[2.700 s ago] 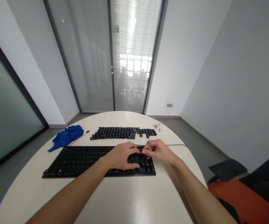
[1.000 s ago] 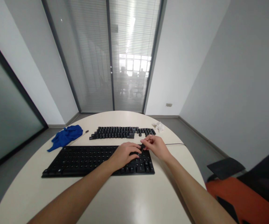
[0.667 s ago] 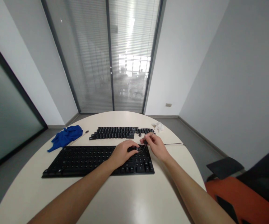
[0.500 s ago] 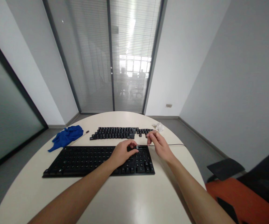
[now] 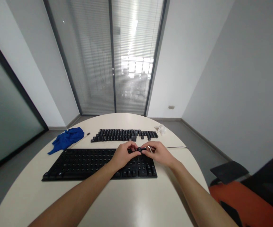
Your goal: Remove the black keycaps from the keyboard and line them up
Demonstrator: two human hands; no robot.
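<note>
A black keyboard (image 5: 84,164) lies across the round table (image 5: 117,205) in front of me. My left hand (image 5: 123,155) hovers over its right end, fingers pinched on a small black keycap (image 5: 139,149). My right hand (image 5: 159,153) meets it from the right, fingers closed on a thin metal tool (image 5: 150,148) and touching the same keycap. Behind the keyboard, several loose black keycaps (image 5: 124,135) are laid out in rows.
A crumpled blue cloth (image 5: 66,139) lies at the back left with a thin stick (image 5: 80,139) beside it. Crumpled white tissue (image 5: 161,128) sits at the back right. The keyboard cable (image 5: 177,147) runs right. An orange and black chair (image 5: 250,195) stands at my right.
My right hand lifted away toward the loose keycaps, then came back to meet my left hand. Both hands now pinch a small keycap just above the keyboard's right end.
</note>
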